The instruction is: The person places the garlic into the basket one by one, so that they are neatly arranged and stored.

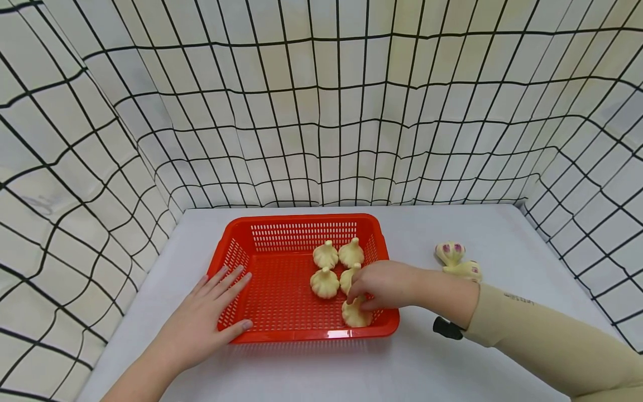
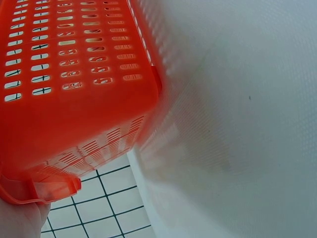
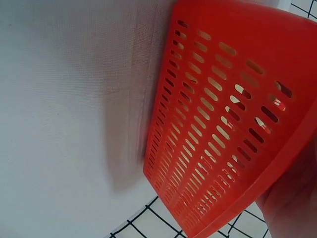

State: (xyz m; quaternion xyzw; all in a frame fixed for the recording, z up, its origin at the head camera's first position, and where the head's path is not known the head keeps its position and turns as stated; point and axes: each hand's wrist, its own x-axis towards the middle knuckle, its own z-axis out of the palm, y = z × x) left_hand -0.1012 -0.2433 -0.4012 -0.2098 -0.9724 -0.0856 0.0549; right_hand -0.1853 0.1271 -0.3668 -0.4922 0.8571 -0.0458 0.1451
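Observation:
A red plastic basket (image 1: 281, 336) with slotted walls stands on the white table. Inside it, toward the right end, sit several pale garlic bulbs (image 1: 324, 283). My right hand (image 1: 384, 283) reaches over the right rim and pinches the front-right garlic bulb (image 1: 356, 314) between thumb and fingers; part of another bulb is hidden behind it. With fingers spread, my left hand (image 1: 201, 318) rests on the left rim. The left wrist view shows the basket's outer wall (image 2: 74, 114) and a bit of that hand (image 2: 22, 218). Pale bulbs show through the slots of the basket wall (image 3: 198, 119) in the right wrist view.
To the right of the basket, two garlic bulbs with purple marks (image 1: 450, 252) lie on the white table (image 1: 507, 240), beside my right forearm. Black netting (image 1: 316, 120) over pale walls encloses the table at the back and both sides.

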